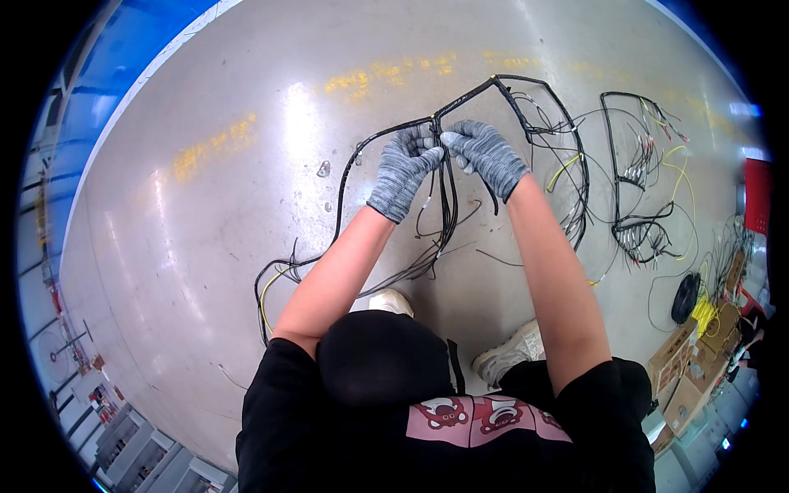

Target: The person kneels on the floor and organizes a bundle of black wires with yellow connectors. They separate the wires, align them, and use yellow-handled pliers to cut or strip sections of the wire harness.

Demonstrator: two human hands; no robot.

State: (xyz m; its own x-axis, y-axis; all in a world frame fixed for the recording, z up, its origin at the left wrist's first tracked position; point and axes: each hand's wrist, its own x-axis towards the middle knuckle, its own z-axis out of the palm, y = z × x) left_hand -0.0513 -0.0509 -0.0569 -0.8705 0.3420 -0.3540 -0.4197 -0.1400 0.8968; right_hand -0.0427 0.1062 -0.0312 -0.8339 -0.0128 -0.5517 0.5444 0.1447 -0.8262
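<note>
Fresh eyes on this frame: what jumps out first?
Two grey-gloved hands meet at centre, the left hand and right hand pinching a black wire harness whose loops trail down to the shiny grey floor. To the right lies a second harness with yellow wires and red-tipped ends. Cardboard boxes and a black wire spool sit at the right edge.

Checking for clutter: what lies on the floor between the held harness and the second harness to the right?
Head view: thin loose wires, one yellow; otherwise bare floor.
</note>
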